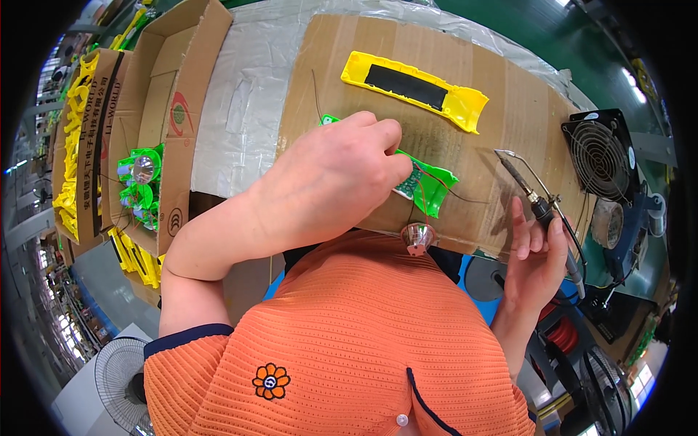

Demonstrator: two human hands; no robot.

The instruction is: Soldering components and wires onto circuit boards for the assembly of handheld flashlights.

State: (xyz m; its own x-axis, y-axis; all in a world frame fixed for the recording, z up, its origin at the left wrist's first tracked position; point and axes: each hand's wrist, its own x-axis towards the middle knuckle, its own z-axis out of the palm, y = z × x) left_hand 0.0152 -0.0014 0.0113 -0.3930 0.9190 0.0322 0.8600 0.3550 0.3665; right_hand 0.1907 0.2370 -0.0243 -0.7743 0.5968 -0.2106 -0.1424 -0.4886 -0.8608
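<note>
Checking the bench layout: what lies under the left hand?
Under the left hand lies a green plastic part with a small circuit board and thin wires, on cardboard. The hand covers the part's middle.

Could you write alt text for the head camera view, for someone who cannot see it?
A person's left hand presses a green plastic part onto a cardboard-covered bench, while the right hand holds a soldering iron.

Bare cardboard worktop [502,109] is lying open between yellow housing [414,89] and green part [429,185], while small fan [600,156] is blocking the right edge and parts box [156,123] is crowding the left.
</note>
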